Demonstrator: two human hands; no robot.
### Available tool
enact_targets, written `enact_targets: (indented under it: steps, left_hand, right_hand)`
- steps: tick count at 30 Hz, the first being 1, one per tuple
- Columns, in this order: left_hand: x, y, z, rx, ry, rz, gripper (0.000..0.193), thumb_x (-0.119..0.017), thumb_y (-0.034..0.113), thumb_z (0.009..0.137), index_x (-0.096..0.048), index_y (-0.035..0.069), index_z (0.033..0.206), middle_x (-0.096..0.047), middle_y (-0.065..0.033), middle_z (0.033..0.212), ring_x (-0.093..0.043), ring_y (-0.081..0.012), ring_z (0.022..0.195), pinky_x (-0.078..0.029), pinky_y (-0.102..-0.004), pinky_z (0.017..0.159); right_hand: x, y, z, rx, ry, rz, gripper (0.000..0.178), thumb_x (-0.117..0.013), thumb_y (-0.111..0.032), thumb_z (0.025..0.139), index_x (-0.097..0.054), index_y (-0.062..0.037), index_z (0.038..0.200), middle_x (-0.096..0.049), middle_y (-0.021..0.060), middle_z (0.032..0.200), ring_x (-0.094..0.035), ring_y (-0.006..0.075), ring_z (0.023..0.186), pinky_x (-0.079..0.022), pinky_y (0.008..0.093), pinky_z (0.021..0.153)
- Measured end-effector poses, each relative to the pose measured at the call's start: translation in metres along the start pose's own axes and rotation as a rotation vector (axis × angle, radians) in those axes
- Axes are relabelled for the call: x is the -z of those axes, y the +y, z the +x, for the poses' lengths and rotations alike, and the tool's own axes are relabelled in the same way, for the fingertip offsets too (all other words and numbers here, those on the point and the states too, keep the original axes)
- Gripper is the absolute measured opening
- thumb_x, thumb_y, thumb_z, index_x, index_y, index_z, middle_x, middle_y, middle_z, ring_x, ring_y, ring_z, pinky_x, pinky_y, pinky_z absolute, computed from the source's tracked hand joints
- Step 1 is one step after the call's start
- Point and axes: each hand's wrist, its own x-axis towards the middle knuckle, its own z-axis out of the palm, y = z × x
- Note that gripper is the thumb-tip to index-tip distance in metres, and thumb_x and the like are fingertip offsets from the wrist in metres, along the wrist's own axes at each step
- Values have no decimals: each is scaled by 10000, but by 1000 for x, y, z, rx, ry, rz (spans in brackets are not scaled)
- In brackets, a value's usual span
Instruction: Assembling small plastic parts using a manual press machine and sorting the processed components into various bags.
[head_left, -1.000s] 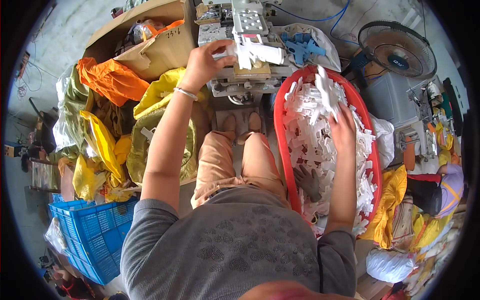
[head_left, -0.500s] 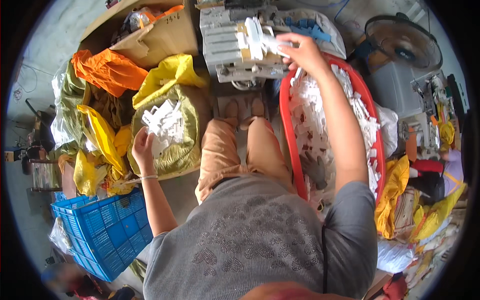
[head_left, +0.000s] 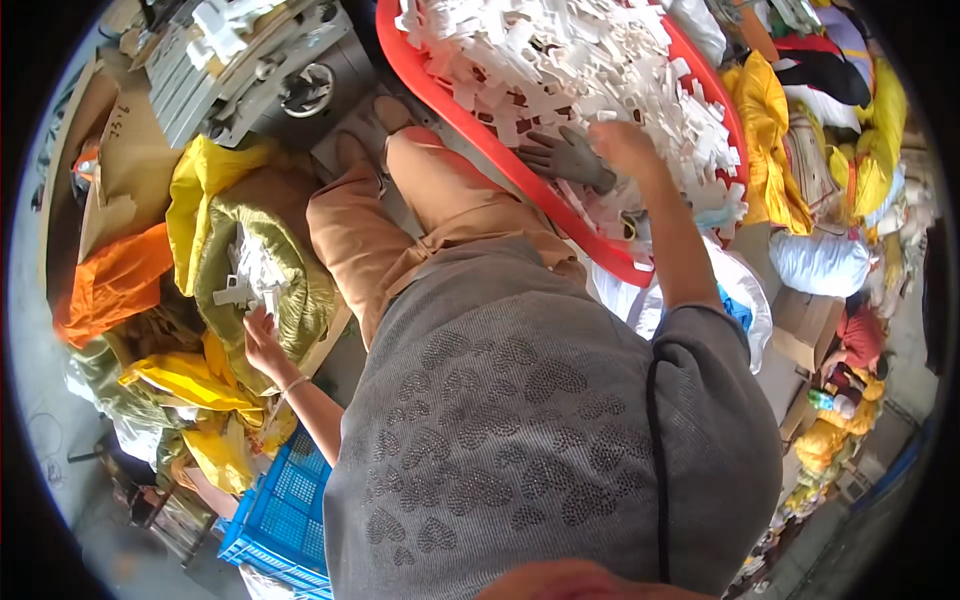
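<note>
My right hand (head_left: pixel 625 150) is over the red tub (head_left: pixel 560 222), close to a grey glove (head_left: pixel 568 160) that lies on a heap of white plastic pieces (head_left: pixel 540 60). Motion blurs its fingers, so I cannot see whether it holds anything. My left hand (head_left: pixel 264 345) is at the near edge of an olive woven sack (head_left: pixel 310 290), fingers stretched loosely toward the white pieces (head_left: pixel 258 262) inside. A pistol-shaped white piece (head_left: pixel 233 290) lies just beyond its fingertips, with no grip on it visible.
A grey machine (head_left: pixel 290 90) with white parts on top stands far left. Left of the sack are a cardboard box (head_left: pixel 140 160), orange cloth (head_left: pixel 115 285) and yellow bags (head_left: pixel 200 385). A blue crate (head_left: pixel 290 510) is by my left arm. Yellow sacks (head_left: pixel 765 150) stand beyond the tub.
My right hand has gone from the white part on the machine to the tub. The view has turned rightward. My left hand stays by the sack, its fingers now straighter.
</note>
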Motion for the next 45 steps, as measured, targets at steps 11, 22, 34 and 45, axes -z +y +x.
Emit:
enact_targets:
  steps: [11,22,34,45]
  left_hand:
    - [-132,72,-40,-397,-574,119,163,-562,92,878,-657,21,990,-673,-67,828,-613,-92,731,-483,-226,642]
    - [-212,152,-90,-730,-1078,210,136,-606,33,835,-644,-29,950,-642,-76,863,-602,-124,738,-474,-228,643]
    - [-239,149,-117,-662,-1203,217,161,-600,95,836,-651,-4,951,-653,-127,752,-596,-145,557,-461,-261,527]
    - [-223,257,-150,-1360,-1050,35,214,-651,61,741,-621,17,948,-611,-114,953,-586,-285,875,-480,-360,763]
  right_hand:
    - [-71,3,-58,-305,118,-244,285,-594,-153,751,-582,-126,1034,-559,116,1019,-555,341,924,-471,406,812]
    - [-3,-44,-78,-351,354,143,337,-620,-266,775,-522,-100,1052,-560,121,1029,-603,303,890,-501,415,699]
    - [-68,-23,-163,-796,207,-136,179,-553,-189,757,-530,-110,916,-588,107,884,-626,309,786,-504,438,612]
    - [89,-181,-67,152,350,607,184,-581,-236,780,-578,-87,888,-596,135,661,-596,346,636,-465,430,555]
